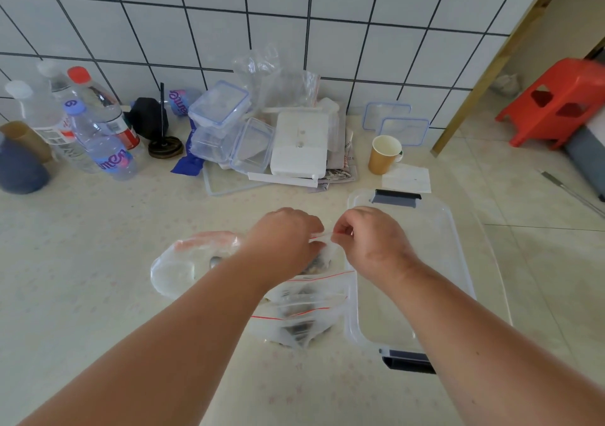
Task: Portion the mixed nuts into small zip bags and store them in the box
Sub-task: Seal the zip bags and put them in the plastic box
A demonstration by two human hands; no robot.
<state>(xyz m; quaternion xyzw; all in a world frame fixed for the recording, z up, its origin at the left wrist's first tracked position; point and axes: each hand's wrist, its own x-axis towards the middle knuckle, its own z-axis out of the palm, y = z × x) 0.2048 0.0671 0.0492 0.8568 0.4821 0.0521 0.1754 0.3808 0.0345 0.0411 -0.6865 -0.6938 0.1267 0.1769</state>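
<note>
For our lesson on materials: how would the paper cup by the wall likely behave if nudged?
The cup looks empty and thin-walled, so probably very light and quick to slide. It stands upright and taller than wide, so a high push might tip it. Once on its side, it would likely roll in a curve.

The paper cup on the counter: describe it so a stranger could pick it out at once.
Start at the white tiled wall and drop to the cream counter beneath it. Right of the heap of clear plastic containers, in front of two blue-rimmed lids leaning on the wall, stands the tan paper cup. It alone is opaque brown, upright, with a white inside.
</note>
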